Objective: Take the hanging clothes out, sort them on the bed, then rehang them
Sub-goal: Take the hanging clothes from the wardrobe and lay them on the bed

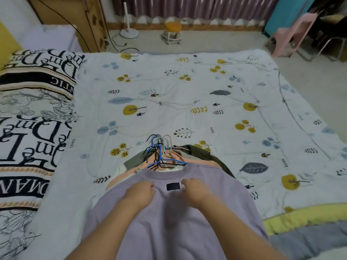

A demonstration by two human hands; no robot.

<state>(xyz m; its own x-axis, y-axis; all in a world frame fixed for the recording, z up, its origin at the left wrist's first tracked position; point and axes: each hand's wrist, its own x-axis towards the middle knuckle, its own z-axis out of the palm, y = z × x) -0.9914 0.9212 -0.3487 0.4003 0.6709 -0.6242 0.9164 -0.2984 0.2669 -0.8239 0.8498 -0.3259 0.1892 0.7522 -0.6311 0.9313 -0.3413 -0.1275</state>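
- Two bare forearms reach forward from the near edge of the bed (pixel 187 87), roughly parallel, over a stack of clothes on hangers.
- The left hand (pixel 139 193) lies back-up on the chest of a lilac top (pixel 169 218), fingers curled down into the fabric just left of a small dark patch (pixel 173 186); it seems to pinch the cloth, though blur hides the fingertips.
- The right hand (pixel 196 190) mirrors it just right of the patch, knuckles up, fingers bent onto the fabric in the same pinching way.
- The lilac top is the uppermost piece, spread flat at the middle of the near edge, neckline pointing toward the far edge.
- Under it show a peach garment (pixel 169 156) and a dark olive one (pixel 208 156), fanned out toward the right.
- A bunch of hanger hooks (pixel 159 145), blue, black and pale, sticks out beyond the necklines.
- A black-and-white lettered quilt (pixel 33 117) lies along the left edge of the bed.
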